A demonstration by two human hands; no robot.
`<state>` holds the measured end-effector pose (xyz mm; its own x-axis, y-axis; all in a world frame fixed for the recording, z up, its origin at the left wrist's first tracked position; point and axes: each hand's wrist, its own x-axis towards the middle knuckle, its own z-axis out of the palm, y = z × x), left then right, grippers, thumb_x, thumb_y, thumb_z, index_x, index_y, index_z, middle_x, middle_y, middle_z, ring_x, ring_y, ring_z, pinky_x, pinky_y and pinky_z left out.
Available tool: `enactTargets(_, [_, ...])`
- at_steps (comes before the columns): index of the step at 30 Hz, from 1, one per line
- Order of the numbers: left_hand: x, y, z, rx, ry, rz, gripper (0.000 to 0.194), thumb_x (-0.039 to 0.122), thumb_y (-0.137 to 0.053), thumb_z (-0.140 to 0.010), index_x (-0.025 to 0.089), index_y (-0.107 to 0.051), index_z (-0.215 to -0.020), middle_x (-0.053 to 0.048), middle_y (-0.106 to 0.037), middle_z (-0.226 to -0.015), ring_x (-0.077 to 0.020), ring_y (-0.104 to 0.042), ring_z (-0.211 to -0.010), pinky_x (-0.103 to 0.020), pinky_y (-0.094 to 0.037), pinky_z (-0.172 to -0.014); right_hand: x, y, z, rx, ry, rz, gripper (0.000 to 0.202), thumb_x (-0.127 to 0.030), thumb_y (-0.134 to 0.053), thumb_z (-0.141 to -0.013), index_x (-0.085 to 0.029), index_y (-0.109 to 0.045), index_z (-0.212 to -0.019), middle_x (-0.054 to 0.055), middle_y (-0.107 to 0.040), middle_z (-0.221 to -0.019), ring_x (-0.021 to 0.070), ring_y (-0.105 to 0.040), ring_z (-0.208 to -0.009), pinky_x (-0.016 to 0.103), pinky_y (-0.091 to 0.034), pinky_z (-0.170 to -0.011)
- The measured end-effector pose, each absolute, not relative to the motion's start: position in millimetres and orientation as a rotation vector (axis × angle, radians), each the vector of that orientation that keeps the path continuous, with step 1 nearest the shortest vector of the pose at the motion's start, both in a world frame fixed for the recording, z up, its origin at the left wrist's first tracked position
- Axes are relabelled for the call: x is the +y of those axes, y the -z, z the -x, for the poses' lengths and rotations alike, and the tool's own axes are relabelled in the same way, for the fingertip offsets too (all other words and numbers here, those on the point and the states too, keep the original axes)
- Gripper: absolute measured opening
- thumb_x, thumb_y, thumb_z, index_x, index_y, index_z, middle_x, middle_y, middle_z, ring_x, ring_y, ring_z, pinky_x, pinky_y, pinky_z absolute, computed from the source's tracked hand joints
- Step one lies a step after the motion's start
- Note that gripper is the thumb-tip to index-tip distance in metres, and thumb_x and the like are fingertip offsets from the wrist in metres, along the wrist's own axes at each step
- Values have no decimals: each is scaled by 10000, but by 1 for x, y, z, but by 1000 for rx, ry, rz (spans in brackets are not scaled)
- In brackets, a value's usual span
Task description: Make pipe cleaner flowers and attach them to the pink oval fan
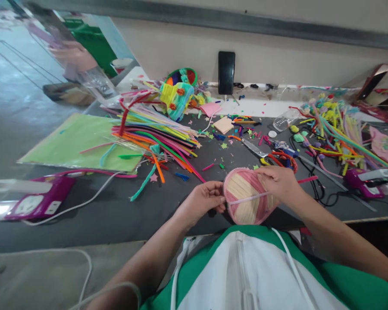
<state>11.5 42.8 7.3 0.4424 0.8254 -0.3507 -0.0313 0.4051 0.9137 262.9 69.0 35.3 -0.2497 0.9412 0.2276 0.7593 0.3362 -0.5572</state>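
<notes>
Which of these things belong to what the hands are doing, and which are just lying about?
In the job:
- striped piece, in the right hand
- pale strip across it; left hand seems to pinch its end
- probably pipe cleaners and scissors

Lying about:
- phone
- green sheet

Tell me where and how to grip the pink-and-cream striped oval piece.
I'd pinch the striped oval piece by its pink edge: left hand coming from the left, right hand from the upper right. It is broad and rounded, striped face turned up, so edge holds there should leave most of that face, and of the thin pale strip across it, uncovered.
</notes>
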Motion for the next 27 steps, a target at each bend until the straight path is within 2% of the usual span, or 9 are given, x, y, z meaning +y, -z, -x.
enactTargets(3, [50, -30, 6, 1132, -457, -1431, 478, 368, -623, -777, 133, -585, -1192, -61, -650, -810, -136, -594, -624, -282, -503, -588, 66, -39, -259, -2162, -386, 1426, 301, -147, -473, -805, -226, -740, -918, 43, -745, -926, 187, -689, -840, 291, -522, -765])
enactTargets(5, [54, -51, 12, 1312, -512, -1876, 495, 357, -639, -766, 174, -589, -1224, -114, -626, -1067, -218, -607, -910, -375, -505, -799, 65, -42, -255, -2212, -341, 1384, 312, -130, -456, -811, -206, -735, -927, 59, -743, -921, 187, -682, -833, 293, -510, -766])
enactTargets(7, [55, -69, 7, 1434, -644, -2228, 477, 357, -611, -796, 207, -577, -1248, -129, -537, -1258, -283, -505, -1158, -462, -411, -977, 65, -45, -250, -2264, -310, 1352, 310, -122, -449, -817, -186, -726, -939, 75, -739, -909, 192, -673, -833, 294, -495, -761])
enactTargets(9, [56, -78, -7, 1451, -737, -2452, 415, 324, -564, -839, 220, -576, -1241, -122, -486, -1335, -287, -440, -1242, -478, -360, -1028, 64, -47, -245, -2314, -271, 1339, 303, -109, -446, -813, -171, -714, -938, 85, -732, -880, 195, -662, -816, 291, -476, -737])
enactTargets(13, [61, -66, -45, 1222, -831, -2624, 253, 206, -473, -886, 161, -626, -1082, -105, -637, -1116, -228, -556, -1083, -411, -396, -993, 62, -49, -239, -2391, -202, 1343, 255, -75, -447, -782, -152, -683, -838, 81, -698, -771, 191, -626, -739, 278, -422, -666])
enactTargets(16, [66, -49, -60, 1221, -815, -2553, 198, 184, -444, -896, 153, -627, -968, -78, -679, -941, -197, -606, -904, -361, -451, -881, 62, -49, -237, -2396, -197, 1355, 229, -72, -446, -777, -149, -659, -806, 84, -688, -779, 187, -608, -739, 279, -399, -672])
enactTargets(21, [69, -34, -62, 1183, -922, -2424, 187, 157, -450, -887, 176, -634, -913, -66, -681, -920, -167, -608, -891, -286, -461, -815, 65, -41, -239, -2397, -290, 1401, 221, -81, -434, -795, -151, -632, -863, 76, -677, -795, 184, -601, -755, 277, -374, -675])
enactTargets(24, [71, -30, -61, 1158, -921, -2411, 205, 153, -445, -888, 178, -642, -835, -62, -675, -881, -156, -608, -866, -265, -464, -784, 66, -39, -240, -2359, -372, 1453, 195, -103, -438, -811, -159, -608, -889, 69, -678, -803, 185, -606, -755, 268, -348, -637])
enactTargets(27, [72, -29, -61, 1136, -907, -2435, 208, 144, -450, -882, 179, -653, -852, -58, -676, -891, -153, -606, -867, -261, -467, -785, 66, -40, -240, -2301, -450, 1501, 162, -141, -449, -828, -171, -577, -922, 59, -680, -809, 175, -601, -727, 257, -315, -593])
